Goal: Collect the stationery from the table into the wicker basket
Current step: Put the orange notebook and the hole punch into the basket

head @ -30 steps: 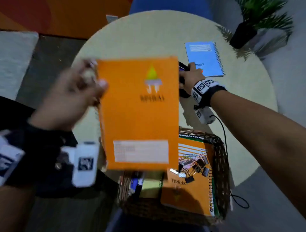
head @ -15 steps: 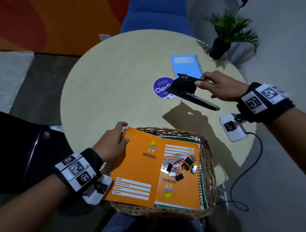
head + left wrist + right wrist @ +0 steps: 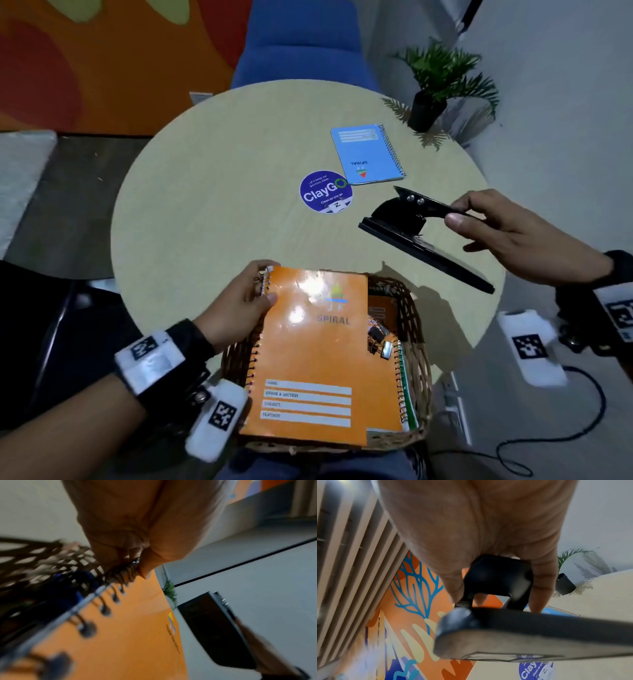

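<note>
Lifted clear of tabletop (image 3: 212,219) since 1 s ago, black hole punch (image 3: 416,233) hangs pinched in right hand (image 3: 507,233); left hand (image 3: 239,308) grips orange notebook (image 3: 318,359) over wicker basket (image 3: 419,363); blue notebook (image 3: 368,154) remains.

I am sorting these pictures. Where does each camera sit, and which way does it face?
Head: looks down at the table; both forearms and hands show.
Left wrist: looks along the left hand gripping the orange notebook.
Right wrist: looks along the right hand pinching the hole punch.
Shared: both wrist views show the potted plant.
</note>
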Tool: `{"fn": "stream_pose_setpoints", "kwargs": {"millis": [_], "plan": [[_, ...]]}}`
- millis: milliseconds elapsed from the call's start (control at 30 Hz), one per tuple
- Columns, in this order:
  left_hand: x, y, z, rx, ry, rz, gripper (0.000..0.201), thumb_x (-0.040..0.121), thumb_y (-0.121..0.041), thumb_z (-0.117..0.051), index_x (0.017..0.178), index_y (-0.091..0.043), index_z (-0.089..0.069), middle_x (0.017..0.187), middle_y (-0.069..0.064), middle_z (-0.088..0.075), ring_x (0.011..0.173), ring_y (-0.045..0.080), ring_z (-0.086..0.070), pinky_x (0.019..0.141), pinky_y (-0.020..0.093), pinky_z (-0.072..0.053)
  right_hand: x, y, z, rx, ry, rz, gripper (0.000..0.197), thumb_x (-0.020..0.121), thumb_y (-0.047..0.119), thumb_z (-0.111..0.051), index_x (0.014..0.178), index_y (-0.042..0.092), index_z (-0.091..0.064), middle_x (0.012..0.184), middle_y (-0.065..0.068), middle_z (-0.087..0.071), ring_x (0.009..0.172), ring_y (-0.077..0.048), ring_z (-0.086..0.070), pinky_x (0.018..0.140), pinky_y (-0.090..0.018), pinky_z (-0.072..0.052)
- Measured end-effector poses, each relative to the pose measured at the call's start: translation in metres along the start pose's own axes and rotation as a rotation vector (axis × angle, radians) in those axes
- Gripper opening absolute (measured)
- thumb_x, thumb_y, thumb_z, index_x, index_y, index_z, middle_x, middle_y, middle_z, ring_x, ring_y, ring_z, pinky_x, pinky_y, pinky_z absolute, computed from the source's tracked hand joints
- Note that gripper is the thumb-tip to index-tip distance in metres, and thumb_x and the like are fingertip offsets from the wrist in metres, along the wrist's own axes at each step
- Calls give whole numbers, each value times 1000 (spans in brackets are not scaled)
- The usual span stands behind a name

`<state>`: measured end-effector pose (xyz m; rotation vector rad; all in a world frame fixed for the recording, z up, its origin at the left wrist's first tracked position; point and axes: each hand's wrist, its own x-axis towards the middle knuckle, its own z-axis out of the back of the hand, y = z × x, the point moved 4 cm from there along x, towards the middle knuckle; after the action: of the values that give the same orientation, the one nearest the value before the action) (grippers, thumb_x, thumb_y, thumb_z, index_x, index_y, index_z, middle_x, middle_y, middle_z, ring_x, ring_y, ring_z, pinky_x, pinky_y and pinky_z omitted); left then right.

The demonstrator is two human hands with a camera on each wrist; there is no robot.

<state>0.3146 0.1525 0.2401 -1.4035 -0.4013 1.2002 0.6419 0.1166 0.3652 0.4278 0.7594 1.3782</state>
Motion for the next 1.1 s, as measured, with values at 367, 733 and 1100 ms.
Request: {"fn": "stream_pose_setpoints", "kwargs": {"millis": [367,733,1100], "plan": [[25,-12,-68,24,97,15,37,100,-2,-44,129,-26,-41,103,14,-62,89,26,-60,89,53,-53,-13,-14,-12,-27,-20,13,54,63,86,-42,87,39,-56,103,7,-48,90,-24,-61,92,-46,-52],[-16,-4,-36,281,10,-57,52,98,-17,-54,148,-18,-40,126,-9,-59,114,7,-57,108,25,-45,-37,0,-60,-165,43,163,31,79,63,-47,94,35,-51,113,5,-36,103,-6,-47,92,-17,-38],[-61,33,55,-31,-311,46,33,101,-3,-46,102,-32,-62,106,-9,-70,93,3,-68,84,28,-48,-35,47,-202,-423,449,774,32,78,40,-62,104,22,-57,130,-12,-37,118,-30,-38,96,-43,-40]]}}
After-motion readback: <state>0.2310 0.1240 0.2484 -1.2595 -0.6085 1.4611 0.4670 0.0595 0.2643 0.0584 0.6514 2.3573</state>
